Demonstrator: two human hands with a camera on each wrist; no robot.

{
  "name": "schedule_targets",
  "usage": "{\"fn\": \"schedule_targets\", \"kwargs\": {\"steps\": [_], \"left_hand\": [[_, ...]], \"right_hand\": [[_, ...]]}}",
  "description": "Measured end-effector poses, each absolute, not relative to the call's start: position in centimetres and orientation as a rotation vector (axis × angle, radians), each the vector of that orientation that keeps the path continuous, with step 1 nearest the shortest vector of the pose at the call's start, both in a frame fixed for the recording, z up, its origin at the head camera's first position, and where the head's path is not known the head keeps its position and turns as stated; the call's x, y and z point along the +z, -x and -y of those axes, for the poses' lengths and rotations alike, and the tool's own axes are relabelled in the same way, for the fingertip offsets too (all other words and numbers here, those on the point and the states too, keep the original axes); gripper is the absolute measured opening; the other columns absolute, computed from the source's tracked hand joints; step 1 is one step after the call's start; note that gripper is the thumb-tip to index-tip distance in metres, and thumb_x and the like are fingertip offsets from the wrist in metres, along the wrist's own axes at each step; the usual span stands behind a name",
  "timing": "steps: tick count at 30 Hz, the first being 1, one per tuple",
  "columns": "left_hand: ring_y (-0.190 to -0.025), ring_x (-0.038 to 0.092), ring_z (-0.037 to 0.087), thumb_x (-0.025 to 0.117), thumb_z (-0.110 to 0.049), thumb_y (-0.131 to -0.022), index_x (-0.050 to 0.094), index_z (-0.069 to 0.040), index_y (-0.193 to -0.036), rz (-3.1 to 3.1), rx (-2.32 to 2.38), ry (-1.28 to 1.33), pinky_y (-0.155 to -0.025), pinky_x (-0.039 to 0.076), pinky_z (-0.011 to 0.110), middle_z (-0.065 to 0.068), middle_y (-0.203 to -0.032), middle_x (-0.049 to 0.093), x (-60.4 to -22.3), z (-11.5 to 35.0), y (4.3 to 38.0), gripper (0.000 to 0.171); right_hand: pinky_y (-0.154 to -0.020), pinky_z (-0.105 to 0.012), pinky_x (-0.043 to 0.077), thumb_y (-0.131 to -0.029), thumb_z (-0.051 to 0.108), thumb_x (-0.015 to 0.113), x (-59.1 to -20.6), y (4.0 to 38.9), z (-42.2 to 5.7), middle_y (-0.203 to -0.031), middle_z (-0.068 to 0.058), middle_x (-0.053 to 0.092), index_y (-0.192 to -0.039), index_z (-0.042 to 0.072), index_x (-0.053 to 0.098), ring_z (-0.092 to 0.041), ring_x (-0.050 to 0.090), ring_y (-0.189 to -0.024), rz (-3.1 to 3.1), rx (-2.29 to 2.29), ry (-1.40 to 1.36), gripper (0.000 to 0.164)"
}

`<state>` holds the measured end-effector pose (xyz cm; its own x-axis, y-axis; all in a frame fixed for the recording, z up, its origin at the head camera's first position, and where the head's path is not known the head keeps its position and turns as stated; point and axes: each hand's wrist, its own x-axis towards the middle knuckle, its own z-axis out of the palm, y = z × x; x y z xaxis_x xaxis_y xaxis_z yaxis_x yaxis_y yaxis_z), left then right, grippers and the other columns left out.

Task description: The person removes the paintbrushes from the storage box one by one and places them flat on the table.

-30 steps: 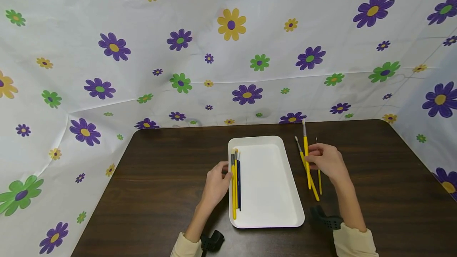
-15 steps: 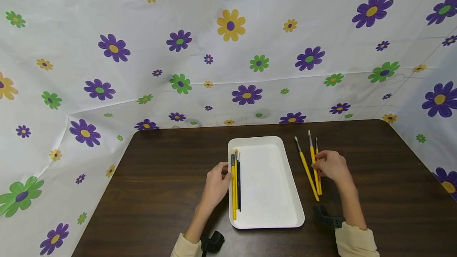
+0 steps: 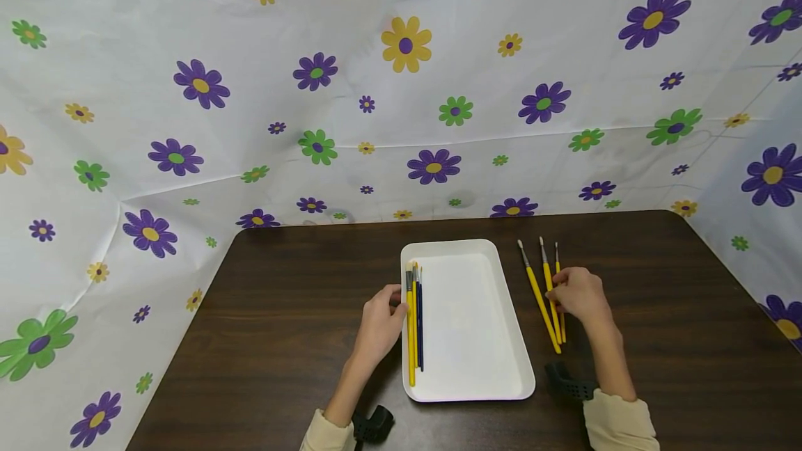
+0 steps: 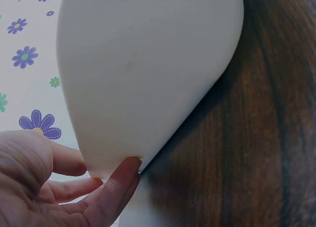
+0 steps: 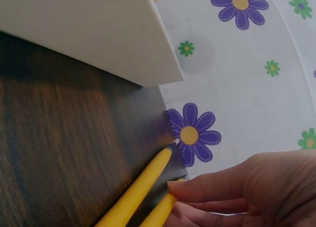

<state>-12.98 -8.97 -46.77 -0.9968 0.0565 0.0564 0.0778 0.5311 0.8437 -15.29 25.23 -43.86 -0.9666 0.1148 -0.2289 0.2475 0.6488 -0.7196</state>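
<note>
My right hand (image 3: 579, 292) pinches a yellow-handled paintbrush (image 3: 547, 273) between thumb and fingers, its bristles pointing away from me. To its left lies another yellow paintbrush (image 3: 539, 301), slanted on the table; in the right wrist view this loose brush (image 5: 136, 192) runs beside the pinched one. A thinner yellow paintbrush (image 3: 557, 256) lies to the right, partly hidden by the hand. My left hand (image 3: 380, 319) grips the left rim of a white tray (image 3: 470, 319). Inside, along that rim, yellow paintbrushes (image 3: 411, 346) and dark blue paintbrushes (image 3: 420, 326) lie side by side, bristles pointing away.
The dark wood table (image 3: 301, 298) carries the tray and the brushes. A white flowered cloth (image 3: 351, 110) hangs behind its far edge and at the sides. Black wrist mounts (image 3: 374, 424) sit by both cream sleeves.
My right hand has moved right and slightly toward me, bringing its paintbrush from across the left brush into the gap between the other two. The left hand and tray have stayed put.
</note>
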Motion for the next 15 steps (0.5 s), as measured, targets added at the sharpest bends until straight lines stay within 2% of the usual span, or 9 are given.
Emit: {"fn": "schedule_targets", "kwargs": {"steps": [6,15], "left_hand": [[-0.082,0.068,0.022,0.063,-0.003,-0.100,0.063,0.007,-0.130,2.728,-1.494,0.127,-0.067,0.059,0.034,0.018,-0.107,0.070,-46.77,8.95,12.93,0.032],[-0.081,0.068,0.022,0.063,-0.002,-0.100,0.062,0.008,-0.131,2.725,-1.489,0.136,-0.068,0.059,0.034,0.019,-0.108,0.070,-46.79,8.95,12.97,0.033]], "right_hand": [[-0.062,-0.037,0.060,-0.095,-0.006,0.065,-43.80,15.24,-24.83,-0.092,-0.032,0.064,-0.114,-0.023,0.057,-0.026,0.068,-0.067,-2.753,-1.176,-0.316,0.027],[-0.060,-0.034,0.057,-0.097,0.003,0.066,-43.29,15.10,-24.58,-0.083,-0.022,0.065,-0.116,-0.021,0.058,-0.025,0.064,-0.067,-2.800,-1.177,-0.313,0.031]]}}
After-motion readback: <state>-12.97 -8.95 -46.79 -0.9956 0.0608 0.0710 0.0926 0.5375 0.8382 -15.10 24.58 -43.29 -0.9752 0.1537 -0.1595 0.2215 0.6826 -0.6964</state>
